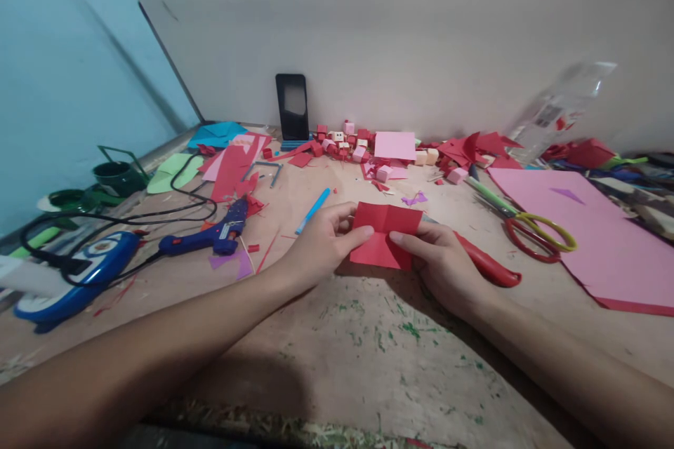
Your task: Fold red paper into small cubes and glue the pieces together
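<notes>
Between my two hands is a small red sheet of paper (384,252) with crossing creases, held above the table. My left hand (329,238) grips its left side, thumb on the near face and fingers behind. On the right side, my right hand (445,259) pinches it the same way, with the thumb near the centre. The fingertips behind the paper are hidden. Just beyond my right hand lies a red-handled tool (489,263), its other end mostly covered by the hand. A blue pen-like stick (313,210) rests past my left hand.
On the left are a blue glue gun (210,237) with a black cord and a blue-white power strip (89,273). Scissors (537,231) and pink sheets (621,238) lie right. Along the wall stand a phone (293,106), small paper cubes (361,153) and a leaning plastic bottle (561,112).
</notes>
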Available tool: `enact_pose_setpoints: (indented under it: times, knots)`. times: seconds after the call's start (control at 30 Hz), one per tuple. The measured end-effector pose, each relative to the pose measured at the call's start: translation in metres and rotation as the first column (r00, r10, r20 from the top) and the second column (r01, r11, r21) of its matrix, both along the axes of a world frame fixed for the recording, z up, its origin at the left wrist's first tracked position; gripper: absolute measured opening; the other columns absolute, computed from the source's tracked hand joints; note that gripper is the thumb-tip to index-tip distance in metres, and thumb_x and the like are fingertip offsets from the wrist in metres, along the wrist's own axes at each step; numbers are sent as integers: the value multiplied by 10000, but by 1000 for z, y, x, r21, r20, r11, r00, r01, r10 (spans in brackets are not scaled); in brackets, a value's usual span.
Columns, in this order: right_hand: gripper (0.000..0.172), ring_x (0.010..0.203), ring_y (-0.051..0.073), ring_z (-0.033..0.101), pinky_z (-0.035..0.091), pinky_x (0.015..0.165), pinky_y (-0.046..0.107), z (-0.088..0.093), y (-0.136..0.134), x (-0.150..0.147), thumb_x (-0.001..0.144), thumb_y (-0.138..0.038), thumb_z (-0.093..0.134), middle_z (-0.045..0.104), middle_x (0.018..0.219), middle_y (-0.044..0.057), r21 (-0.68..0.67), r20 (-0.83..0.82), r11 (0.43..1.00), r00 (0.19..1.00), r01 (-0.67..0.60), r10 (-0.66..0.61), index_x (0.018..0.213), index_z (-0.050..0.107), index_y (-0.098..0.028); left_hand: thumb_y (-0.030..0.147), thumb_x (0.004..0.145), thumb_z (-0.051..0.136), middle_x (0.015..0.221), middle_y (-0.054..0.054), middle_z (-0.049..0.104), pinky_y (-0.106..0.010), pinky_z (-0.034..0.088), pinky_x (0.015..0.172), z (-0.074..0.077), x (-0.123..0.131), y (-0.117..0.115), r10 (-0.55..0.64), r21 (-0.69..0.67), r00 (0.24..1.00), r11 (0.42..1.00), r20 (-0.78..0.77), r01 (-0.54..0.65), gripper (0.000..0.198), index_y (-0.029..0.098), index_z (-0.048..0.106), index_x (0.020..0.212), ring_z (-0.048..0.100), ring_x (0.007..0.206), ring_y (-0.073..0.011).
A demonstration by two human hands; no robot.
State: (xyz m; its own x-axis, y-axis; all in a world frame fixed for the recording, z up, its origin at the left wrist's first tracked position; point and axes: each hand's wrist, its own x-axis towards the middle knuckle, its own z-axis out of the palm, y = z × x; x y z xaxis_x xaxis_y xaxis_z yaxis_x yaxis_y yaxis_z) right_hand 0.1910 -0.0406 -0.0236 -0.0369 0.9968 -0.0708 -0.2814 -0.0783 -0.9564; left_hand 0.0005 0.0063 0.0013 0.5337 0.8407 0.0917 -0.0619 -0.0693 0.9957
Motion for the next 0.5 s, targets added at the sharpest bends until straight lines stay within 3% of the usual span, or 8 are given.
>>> enact_pose_setpoints:
  times: [0.3,0.5]
  knots:
    - [170,984,295,772,550,943,422,0,1,-2,874,-378,843,851,1023,78,11,-42,999,999,30,-30,948,856,-225,218,903,683,1034,-65,799,-299,593,850,-6,0,5,15,3,1000,1000,-6,-15,224,148,731,1111,762,980,-203]
    - [222,713,215,732,565,746,373,0,1,-1,840,-350,880,845,949,74,-8,-32,1000,999,-24,23,1013,857,-213,267,921,699,1055,-80,798,-309,598,835,-7,0,6,9,-26,1000,1000,16,-9,292,140,714,1184,767,974,-213]
